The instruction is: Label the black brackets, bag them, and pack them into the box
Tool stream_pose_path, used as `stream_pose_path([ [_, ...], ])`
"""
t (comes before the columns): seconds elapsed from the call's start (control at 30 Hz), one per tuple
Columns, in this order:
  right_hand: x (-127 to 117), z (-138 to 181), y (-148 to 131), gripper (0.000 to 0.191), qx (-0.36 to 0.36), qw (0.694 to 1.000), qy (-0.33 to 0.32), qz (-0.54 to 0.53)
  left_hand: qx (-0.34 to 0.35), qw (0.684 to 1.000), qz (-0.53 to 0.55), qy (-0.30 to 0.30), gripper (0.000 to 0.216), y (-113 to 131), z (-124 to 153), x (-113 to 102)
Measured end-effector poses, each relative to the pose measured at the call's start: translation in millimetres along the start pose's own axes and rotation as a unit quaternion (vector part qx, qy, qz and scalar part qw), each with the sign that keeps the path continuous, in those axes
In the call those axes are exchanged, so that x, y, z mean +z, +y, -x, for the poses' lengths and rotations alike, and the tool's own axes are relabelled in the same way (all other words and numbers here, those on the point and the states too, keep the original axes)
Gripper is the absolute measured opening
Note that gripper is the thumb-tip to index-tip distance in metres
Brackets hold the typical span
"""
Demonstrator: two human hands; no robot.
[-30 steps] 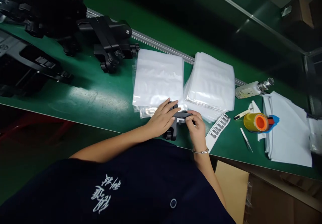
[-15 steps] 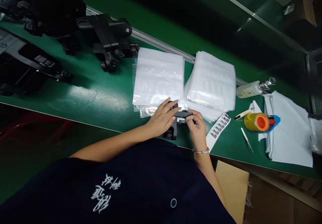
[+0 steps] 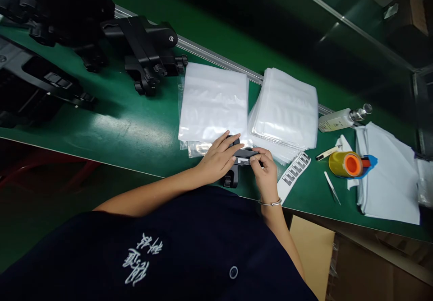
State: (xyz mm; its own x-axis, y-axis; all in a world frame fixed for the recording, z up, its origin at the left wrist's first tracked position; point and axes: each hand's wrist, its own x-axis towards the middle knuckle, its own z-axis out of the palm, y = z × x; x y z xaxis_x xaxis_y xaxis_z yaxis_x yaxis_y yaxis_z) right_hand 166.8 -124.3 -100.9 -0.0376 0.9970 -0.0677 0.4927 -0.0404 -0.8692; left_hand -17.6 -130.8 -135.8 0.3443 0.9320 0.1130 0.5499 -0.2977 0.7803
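A black clamp-like bracket [image 3: 233, 173] lies at the table's near edge, in front of the plastic bags. My left hand [image 3: 216, 160] holds it from the left, fingers spread across its top. At the bracket's right end, my right hand [image 3: 265, 170] is closed, thumb and forefinger pinching it beside a small white-and-grey label [image 3: 242, 160]. The fingers cover part of the bracket. Just right of my right wrist lies a strip of black-and-white labels [image 3: 293, 174]. Behind my hands are two stacks of clear plastic bags, the left stack [image 3: 214, 102] and the right stack [image 3: 287, 107].
Similar black brackets [image 3: 145, 53] and a bulky black assembly [image 3: 34, 84] occupy the left. To the right are a pump bottle [image 3: 338, 120], a utility knife [image 3: 328, 153], a yellow tape roll [image 3: 338, 163], tweezers [image 3: 332, 187] and white cloths [image 3: 389, 179].
The view has shifted very slightly. Both hands keep the same place and hold on the bracket.
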Motion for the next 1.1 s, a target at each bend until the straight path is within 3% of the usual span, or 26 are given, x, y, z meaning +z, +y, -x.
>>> stream_pose_path([
  [0.27, -1, 0, 1, 0.019, -0.012, 1.0, -0.004, 0.019, 0.013, 0.999, -0.014, 0.032, 0.042, 0, 2, 0],
  [0.37, 2, 0, 0, 0.019, -0.024, 0.999, -0.001, 0.033, 0.081, 0.994, -0.049, 0.058, 0.037, -2, 6, -6],
  [0.47, -1, -1, 2, 0.02, -0.037, 0.998, -0.002, 0.051, 0.173, 0.98, -0.096, 0.002, 0.029, -6, 6, -16],
  [0.6, -26, -2, 14, 0.014, -0.051, 0.997, -0.064, 0.013, 0.241, 0.961, -0.112, -0.07, 0.029, -12, -8, -35],
  [0.7, -47, -4, 25, 0.044, -0.056, 0.99, -0.13, -0.013, 0.276, 0.947, -0.099, -0.128, 0.029, -12, -27, -50],
  [0.8, -53, -5, 30, 0.05, -0.093, 0.982, -0.158, 0.052, 0.301, 0.927, -0.106, -0.196, 0.029, -6, -46, -58],
  [0.97, -46, -5, 31, 0.048, -0.125, 0.979, -0.141, 0.081, 0.35, 0.914, -0.09, -0.184, 0.034, 8, -63, -47],
  [1.1, -44, -3, 37, 0.049, -0.149, 0.976, -0.131, 0.092, 0.328, 0.91, -0.147, -0.209, 0.033, 14, -60, -37],
])
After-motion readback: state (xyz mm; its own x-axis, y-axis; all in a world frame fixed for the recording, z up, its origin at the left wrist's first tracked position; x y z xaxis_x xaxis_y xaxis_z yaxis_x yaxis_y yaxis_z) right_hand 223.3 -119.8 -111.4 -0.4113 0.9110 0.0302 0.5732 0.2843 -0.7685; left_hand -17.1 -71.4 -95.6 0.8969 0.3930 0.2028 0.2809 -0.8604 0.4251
